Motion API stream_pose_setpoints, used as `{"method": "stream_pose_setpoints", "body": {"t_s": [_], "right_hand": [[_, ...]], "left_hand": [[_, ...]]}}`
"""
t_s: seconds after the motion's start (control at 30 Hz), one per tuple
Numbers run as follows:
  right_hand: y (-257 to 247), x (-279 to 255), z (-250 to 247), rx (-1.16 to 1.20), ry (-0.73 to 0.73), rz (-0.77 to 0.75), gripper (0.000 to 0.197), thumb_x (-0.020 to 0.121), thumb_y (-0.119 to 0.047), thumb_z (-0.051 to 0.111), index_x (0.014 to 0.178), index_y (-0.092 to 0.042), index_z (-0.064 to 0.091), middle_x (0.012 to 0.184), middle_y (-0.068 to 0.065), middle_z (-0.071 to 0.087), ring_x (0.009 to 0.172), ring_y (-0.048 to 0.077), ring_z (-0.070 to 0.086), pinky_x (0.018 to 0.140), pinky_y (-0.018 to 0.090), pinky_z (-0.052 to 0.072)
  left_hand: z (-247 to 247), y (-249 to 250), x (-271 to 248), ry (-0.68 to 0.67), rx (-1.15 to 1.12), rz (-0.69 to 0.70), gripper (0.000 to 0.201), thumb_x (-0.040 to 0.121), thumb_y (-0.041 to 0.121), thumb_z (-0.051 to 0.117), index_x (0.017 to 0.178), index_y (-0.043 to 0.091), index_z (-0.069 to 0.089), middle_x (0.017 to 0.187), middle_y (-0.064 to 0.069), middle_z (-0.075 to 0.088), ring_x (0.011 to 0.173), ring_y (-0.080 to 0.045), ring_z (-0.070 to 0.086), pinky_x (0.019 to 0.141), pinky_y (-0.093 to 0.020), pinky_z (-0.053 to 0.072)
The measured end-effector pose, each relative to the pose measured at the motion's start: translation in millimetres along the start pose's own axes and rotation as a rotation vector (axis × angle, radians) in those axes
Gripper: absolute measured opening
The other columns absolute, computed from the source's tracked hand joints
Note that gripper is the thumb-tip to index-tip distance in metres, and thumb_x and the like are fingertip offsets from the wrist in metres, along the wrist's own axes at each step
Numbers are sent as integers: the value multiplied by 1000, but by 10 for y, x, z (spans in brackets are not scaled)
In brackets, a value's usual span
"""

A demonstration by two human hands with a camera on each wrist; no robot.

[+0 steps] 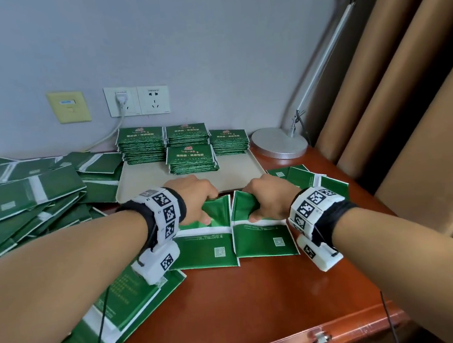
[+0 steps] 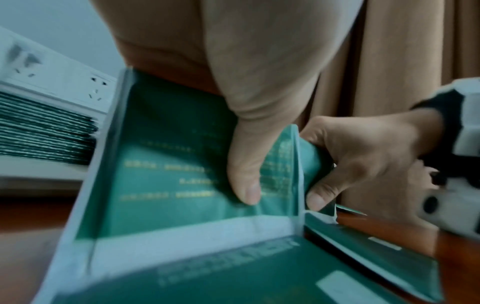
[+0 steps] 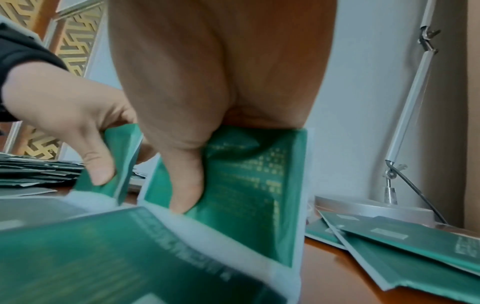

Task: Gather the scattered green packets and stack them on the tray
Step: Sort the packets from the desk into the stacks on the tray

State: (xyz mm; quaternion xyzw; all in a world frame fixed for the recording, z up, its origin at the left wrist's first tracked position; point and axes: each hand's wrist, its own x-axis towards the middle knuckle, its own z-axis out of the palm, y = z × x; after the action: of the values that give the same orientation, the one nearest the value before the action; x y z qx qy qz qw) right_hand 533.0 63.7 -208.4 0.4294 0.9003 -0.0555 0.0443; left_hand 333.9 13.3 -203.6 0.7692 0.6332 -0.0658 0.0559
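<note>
Two green packets lie side by side on the wooden desk just in front of the beige tray [image 1: 228, 171]. My left hand [image 1: 195, 199] grips the far half of the left packet [image 1: 204, 245] and bends it up along its white band; thumb on the inside [image 2: 244, 174]. My right hand [image 1: 266, 198] grips the right packet [image 1: 262, 239] the same way, thumb inside [image 3: 187, 189]. Several neat stacks of green packets [image 1: 191, 158] stand on the tray's far part.
A big loose heap of green packets [image 1: 29, 201] covers the desk's left side, more under my left forearm [image 1: 127, 302]. A few packets [image 1: 303, 177] lie right of the tray. A lamp base [image 1: 279, 141] stands at the back right, curtains beyond. Wall sockets behind the tray.
</note>
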Motion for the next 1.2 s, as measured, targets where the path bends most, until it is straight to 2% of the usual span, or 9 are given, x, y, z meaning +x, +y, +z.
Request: {"method": "stream_pose_setpoints", "body": {"t_s": [0.1, 0.17, 0.37, 0.47, 0.57, 0.77, 1.0, 1.13, 1.2], "right_hand": [[-46, -72, -52, -61, 76, -45, 21, 86, -22, 68, 107, -18, 66, 106, 6, 67, 100, 27, 62, 80, 36, 50], [-88, -131, -82, -81, 58, -52, 26, 88, -21, 66, 114, -18, 63, 113, 4, 61, 103, 26, 58, 84, 38, 50], [-232, -296, -15, -159, -164, -27, 46, 79, -34, 75, 118, -11, 65, 108, 8, 68, 98, 29, 65, 86, 41, 57], [-293, -342, 36, -302, -183, -20, 38, 75, -29, 74, 108, -11, 66, 100, 9, 62, 88, 30, 65, 75, 43, 60], [-345, -321, 34, -337, -177, -27, 38, 73, -22, 74, 109, -12, 64, 103, 9, 59, 91, 31, 63, 77, 43, 59], [-404, -233, 76, -380, -145, -22, 41, 73, -21, 77, 110, -10, 64, 107, 12, 60, 95, 34, 63, 78, 40, 57], [-434, -202, 38, -332, -145, 24, 30, 67, -27, 71, 92, -16, 58, 100, 11, 64, 89, 33, 64, 77, 41, 58], [-492, -205, 50, -378, -177, 13, 44, 68, -23, 77, 107, -10, 62, 101, 13, 63, 89, 33, 65, 72, 38, 57], [-520, -195, 74, -415, -191, 7, 57, 67, -20, 83, 116, -7, 56, 105, 14, 61, 94, 33, 64, 68, 35, 52]], "left_hand": [[-22, -47, -46, 125, 18, 14, 24, 85, 22, 75, 79, 20, 53, 69, 8, 50, 67, -15, 50, 55, -25, 38], [3, -33, -86, 141, 58, 22, 19, 83, 14, 71, 82, 23, 54, 78, 9, 54, 73, -14, 53, 54, -25, 35], [126, 91, -215, -55, 81, 56, 36, 74, 43, 79, 100, 33, 57, 102, 9, 56, 92, -19, 59, 71, -32, 50], [162, 162, -241, -110, 134, 56, 45, 72, 42, 80, 111, 33, 58, 102, 5, 52, 88, -21, 59, 72, -33, 52], [142, 207, -238, -121, 162, 59, 56, 70, 41, 81, 119, 35, 56, 103, 3, 47, 89, -23, 57, 74, -33, 51], [128, 196, -222, -129, 151, 48, 65, 62, 43, 83, 120, 36, 56, 114, 4, 57, 101, -23, 58, 84, -39, 55], [180, 214, -226, -134, 236, 91, 71, 66, 34, 85, 127, 30, 49, 114, 1, 57, 99, -23, 57, 83, -35, 53], [170, 217, -239, -142, 304, 148, 79, 68, 29, 85, 134, 29, 42, 109, 3, 54, 87, -17, 47, 70, -29, 37], [170, 219, -246, -135, 314, 156, 82, 66, 29, 85, 134, 30, 40, 110, 2, 54, 85, -17, 47, 70, -30, 38]]}}
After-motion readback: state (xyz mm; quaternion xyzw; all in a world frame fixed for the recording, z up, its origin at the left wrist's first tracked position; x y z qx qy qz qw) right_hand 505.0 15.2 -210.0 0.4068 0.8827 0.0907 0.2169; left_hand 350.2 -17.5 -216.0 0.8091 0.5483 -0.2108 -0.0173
